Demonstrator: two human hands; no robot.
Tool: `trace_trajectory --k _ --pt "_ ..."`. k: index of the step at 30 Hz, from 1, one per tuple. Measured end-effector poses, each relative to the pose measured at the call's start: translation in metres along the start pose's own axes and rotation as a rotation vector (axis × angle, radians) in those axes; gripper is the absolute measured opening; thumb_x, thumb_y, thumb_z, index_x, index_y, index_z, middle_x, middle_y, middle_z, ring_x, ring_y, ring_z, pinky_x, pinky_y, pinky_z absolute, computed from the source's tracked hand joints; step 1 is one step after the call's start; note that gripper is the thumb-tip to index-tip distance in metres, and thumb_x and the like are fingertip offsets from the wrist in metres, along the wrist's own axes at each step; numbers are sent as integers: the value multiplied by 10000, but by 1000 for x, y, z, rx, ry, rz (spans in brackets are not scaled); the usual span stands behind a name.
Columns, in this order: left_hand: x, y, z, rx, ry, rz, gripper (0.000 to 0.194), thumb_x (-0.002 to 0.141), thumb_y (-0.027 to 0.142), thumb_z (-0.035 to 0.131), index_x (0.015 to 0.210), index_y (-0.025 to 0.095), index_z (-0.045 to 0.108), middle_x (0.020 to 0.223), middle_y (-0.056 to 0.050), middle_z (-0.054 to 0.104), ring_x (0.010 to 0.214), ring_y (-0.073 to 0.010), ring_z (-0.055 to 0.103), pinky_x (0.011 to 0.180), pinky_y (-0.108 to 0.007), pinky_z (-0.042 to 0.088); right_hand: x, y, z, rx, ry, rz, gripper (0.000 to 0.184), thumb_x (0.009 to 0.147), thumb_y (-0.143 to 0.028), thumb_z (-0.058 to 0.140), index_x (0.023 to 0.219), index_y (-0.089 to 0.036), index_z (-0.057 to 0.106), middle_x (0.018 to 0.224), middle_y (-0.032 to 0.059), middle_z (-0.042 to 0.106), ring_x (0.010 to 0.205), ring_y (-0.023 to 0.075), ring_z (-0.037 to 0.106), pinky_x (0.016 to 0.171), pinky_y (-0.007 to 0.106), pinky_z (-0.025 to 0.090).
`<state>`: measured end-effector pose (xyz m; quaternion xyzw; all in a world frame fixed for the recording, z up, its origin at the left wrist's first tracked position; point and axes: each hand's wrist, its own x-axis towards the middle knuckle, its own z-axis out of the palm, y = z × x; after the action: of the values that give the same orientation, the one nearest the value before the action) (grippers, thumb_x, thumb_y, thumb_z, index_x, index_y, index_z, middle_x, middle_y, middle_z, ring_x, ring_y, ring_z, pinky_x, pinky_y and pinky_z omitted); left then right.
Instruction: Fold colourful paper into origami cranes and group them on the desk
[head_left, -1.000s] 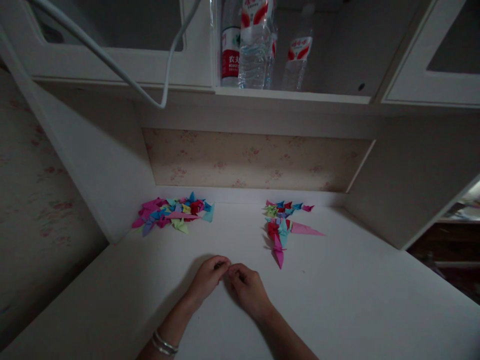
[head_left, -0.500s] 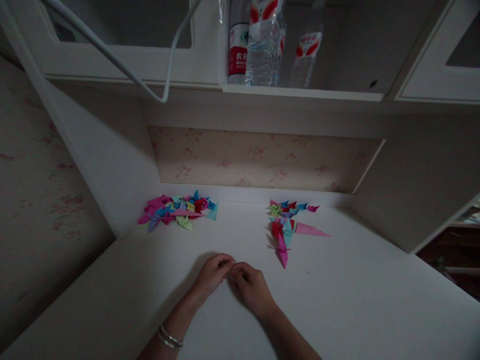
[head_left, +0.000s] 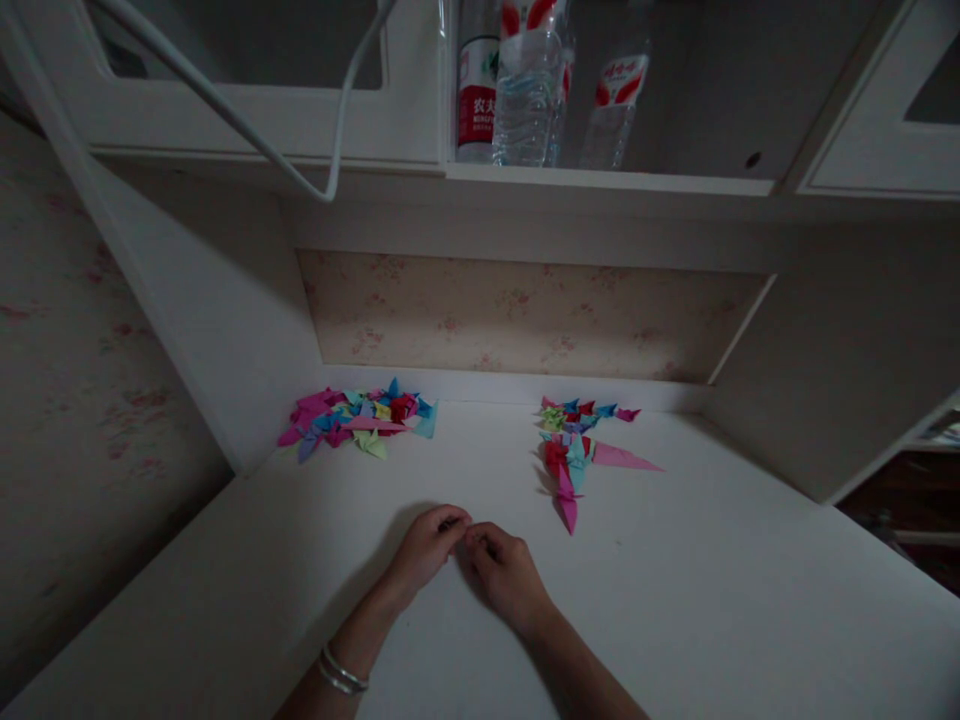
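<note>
My left hand (head_left: 429,545) and my right hand (head_left: 508,575) meet at the fingertips just above the white desk. Both are closed in a pinch, thumb against fingers. Anything between the fingertips is too small or too hidden to make out. Beyond my left hand lies a heap of folded paper pieces (head_left: 360,420) in pink, blue, green and red. Nearer to my right hand is a group of folded paper cranes (head_left: 568,465), with a pink one pointing toward me. Behind it sits a short row of small paper cranes (head_left: 585,414).
The white desk (head_left: 720,580) runs between side panels. Overhead, a cabinet shelf (head_left: 615,180) holds several plastic bottles (head_left: 525,90). A pale cable-like arm (head_left: 247,140) hangs down at the upper left. Floral wallpaper (head_left: 517,310) covers the back wall.
The view has shifted very slightly. Both hands keep the same pinched pose at nearly the same spot, and the paper pieces lie unmoved.
</note>
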<state>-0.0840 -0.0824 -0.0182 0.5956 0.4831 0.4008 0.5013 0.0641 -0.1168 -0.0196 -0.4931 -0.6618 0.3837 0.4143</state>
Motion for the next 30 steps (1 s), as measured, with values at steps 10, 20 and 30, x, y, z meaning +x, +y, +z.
trace_trajectory --k 10,20,30 --pt "-1 2 -1 9 0 -20 245 775 344 547 820 131 657 601 28 537 505 -97 420 469 -213 308 0 -2 -1 -8 -1 2 258 897 -313 450 903 -191 677 689 -1 651 578 133 532 556 226 375" --pt "0 3 0 -2 5 -16 256 752 364 558 809 135 656 638 21 561 497 -93 410 475 -222 310 0 -1 0 13 -1 2 252 895 -309 448 889 -194 672 725 9 664 629 143 561 588 228 397" --pt "-2 4 0 -10 -4 -25 256 762 357 553 822 128 652 647 16 561 505 -94 412 457 -213 296 -1 -3 -1 4 -5 -4 253 902 -294 434 877 -196 666 696 -1 645 597 131 536 560 212 380"
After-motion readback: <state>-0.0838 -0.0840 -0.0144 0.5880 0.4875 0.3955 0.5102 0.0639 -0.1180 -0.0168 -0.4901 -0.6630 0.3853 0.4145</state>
